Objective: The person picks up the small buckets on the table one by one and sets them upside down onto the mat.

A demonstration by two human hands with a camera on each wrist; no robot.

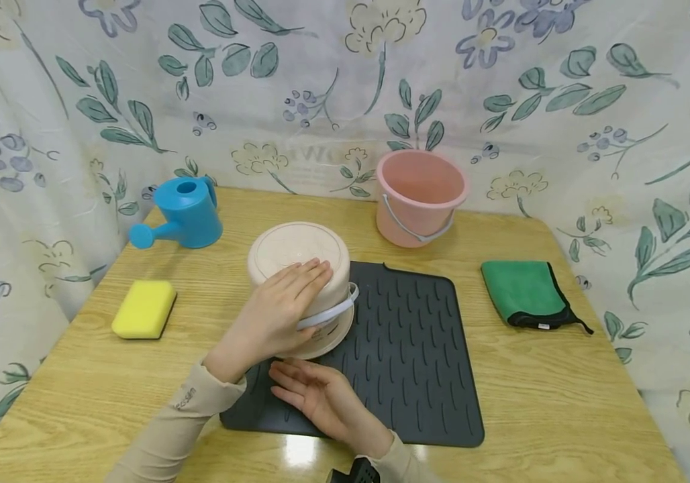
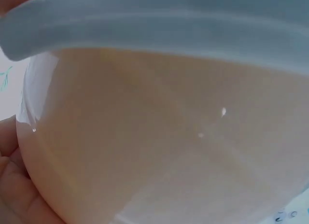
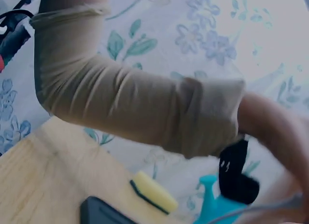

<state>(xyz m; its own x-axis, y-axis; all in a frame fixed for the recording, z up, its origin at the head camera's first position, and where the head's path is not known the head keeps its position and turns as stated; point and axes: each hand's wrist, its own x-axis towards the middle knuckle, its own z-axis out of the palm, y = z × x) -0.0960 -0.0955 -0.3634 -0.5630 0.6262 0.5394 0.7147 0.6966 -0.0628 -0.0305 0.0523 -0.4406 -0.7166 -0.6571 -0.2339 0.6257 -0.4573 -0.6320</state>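
A cream bucket [image 1: 297, 249] with a pale blue handle [image 1: 328, 314] is upside down over a dark grey ribbed mat [image 1: 405, 349]. My left hand [image 1: 278, 305] lies across its base and near side, fingers mostly straight, thumb beside the handle. In the left wrist view the bucket wall [image 2: 145, 137] fills most of the picture, below the handle [image 2: 159, 33]. My right hand [image 1: 323, 396] is just in front of the rim, palm turned up and fingers extended. Whether those fingertips touch the rim, I cannot tell.
A blue watering can [image 1: 190, 215] and a yellow sponge [image 1: 144, 308] are at the left of the wooden table [image 1: 538, 402]. A pink bucket [image 1: 420, 194] stands at the back, and a folded green cloth [image 1: 525, 292] lies on the right. Floral curtains [image 1: 321, 80] surround the table.
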